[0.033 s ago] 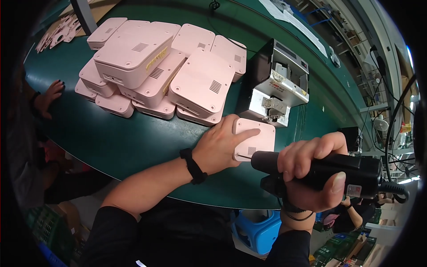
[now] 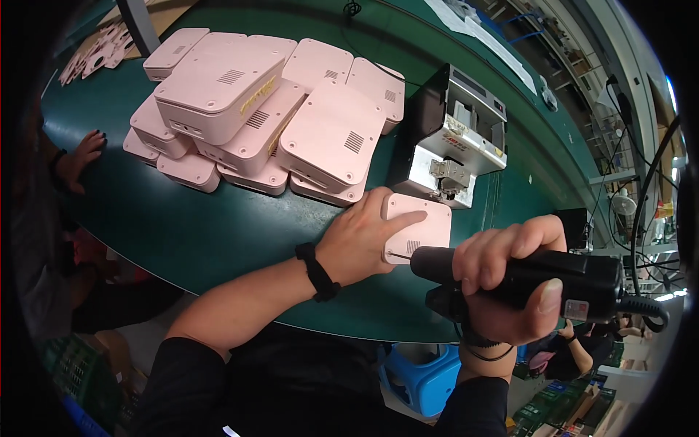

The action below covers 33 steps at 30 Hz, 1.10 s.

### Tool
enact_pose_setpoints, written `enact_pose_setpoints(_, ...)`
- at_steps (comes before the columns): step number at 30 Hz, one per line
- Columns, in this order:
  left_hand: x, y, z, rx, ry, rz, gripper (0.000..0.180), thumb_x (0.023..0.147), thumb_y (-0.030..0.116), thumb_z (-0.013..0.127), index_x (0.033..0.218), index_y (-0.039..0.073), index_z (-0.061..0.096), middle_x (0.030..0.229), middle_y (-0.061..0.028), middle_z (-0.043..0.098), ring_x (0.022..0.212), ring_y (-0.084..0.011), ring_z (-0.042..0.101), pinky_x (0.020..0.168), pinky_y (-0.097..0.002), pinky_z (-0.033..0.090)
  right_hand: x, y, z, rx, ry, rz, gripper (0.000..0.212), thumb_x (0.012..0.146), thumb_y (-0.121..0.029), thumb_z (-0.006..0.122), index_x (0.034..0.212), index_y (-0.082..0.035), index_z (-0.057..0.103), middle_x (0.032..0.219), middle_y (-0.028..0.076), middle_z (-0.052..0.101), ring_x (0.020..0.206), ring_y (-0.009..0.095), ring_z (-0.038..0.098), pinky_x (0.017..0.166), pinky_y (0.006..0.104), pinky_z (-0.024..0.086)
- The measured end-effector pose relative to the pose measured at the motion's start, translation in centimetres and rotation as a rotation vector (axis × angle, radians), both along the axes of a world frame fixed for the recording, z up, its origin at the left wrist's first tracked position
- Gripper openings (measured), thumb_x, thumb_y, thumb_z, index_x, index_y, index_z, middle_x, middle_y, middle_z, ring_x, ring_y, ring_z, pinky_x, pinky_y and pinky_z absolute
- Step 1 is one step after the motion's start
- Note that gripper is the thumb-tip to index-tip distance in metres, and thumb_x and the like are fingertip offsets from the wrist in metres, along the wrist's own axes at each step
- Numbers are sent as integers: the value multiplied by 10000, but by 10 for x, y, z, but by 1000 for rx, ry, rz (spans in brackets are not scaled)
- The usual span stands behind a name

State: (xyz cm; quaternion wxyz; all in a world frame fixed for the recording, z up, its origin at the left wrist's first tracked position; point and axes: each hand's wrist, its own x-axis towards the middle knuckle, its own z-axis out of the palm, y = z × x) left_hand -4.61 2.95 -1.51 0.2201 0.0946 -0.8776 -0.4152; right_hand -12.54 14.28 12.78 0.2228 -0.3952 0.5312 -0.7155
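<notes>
My left hand (image 2: 357,237) is closed on the left side of a pale pink plastic case (image 2: 429,223), with the thumb across its top. The case lies on the green table and has slotted vents and recessed corner holes. In my right hand (image 2: 510,280) is a black corded electric screwdriver (image 2: 582,280), held nearly level with fingers wrapped round its body. Its thin bit reaches the corner hole of the case nearest me, on the left; whether a screw sits there is too small to tell. Just beyond the case stands a black and silver screw feeder (image 2: 455,138).
Several similar pink cases (image 2: 335,131) are stacked at the back left of the green table (image 2: 247,233). Another person's hand (image 2: 89,149) rests at the left edge. Flat cut pieces (image 2: 102,54) lie at the far left. A blue stool (image 2: 422,379) stands below the near edge.
</notes>
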Motion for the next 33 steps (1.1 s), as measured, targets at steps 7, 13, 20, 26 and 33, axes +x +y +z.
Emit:
enact_pose_setpoints(7, -1, 0, -1, 14, 28, 8, 739, 602, 118, 840, 1292, 201, 589, 1172, -162, 461, 1118, -357, 524, 934, -414, 497, 3, -3, -7, 28, -20, 15, 466, 835, -460, 634, 930, -69, 399, 633, 55, 490, 481, 163, 462, 510, 318, 428)
enact_pose_setpoints(13, 3, -3, 0, 11, 21, 5, 746, 603, 118, 839, 1300, 198, 585, 1175, -167, 458, 1118, -363, 523, 943, -417, 491, 2, -5, -9, 37, -9, 80, 449, 837, -445, 636, 925, -68, 408, 623, 61, 490, 474, 170, 458, 504, 324, 431)
enact_pose_setpoints(20, 3, 0, 23, 13, -154, -100, 771, 646, 224, 859, 1355, 216, 554, 1224, -212, 493, 1142, -363, 520, 996, -424, 450, -38, 3, 34, -395, -175, 268, 374, 886, -339, 615, 994, -26, 442, 636, 37, 497, 458, 136, 445, 471, 283, 413)
enact_pose_setpoints(26, 13, -6, 33, 544, -370, -317, 693, 777, 340, 791, 1357, 73, 522, 1138, -158, 601, 1059, -291, 594, 993, -376, 472, -71, 89, 87, -531, 9, -69, 353, 914, -363, 583, 977, -58, 416, 624, 2, 446, 446, 86, 416, 456, 239, 382)
enact_pose_setpoints(33, 12, 51, 11, 1695, -1076, -528, 778, 944, 661, 397, 1455, 75, 355, 1235, -171, 573, 1104, -318, 593, 1026, -440, 466, -60, 189, 38, -449, -2, -340, 333, 956, -369, 535, 955, -62, 406, 624, 14, 438, 443, 93, 406, 446, 216, 372)
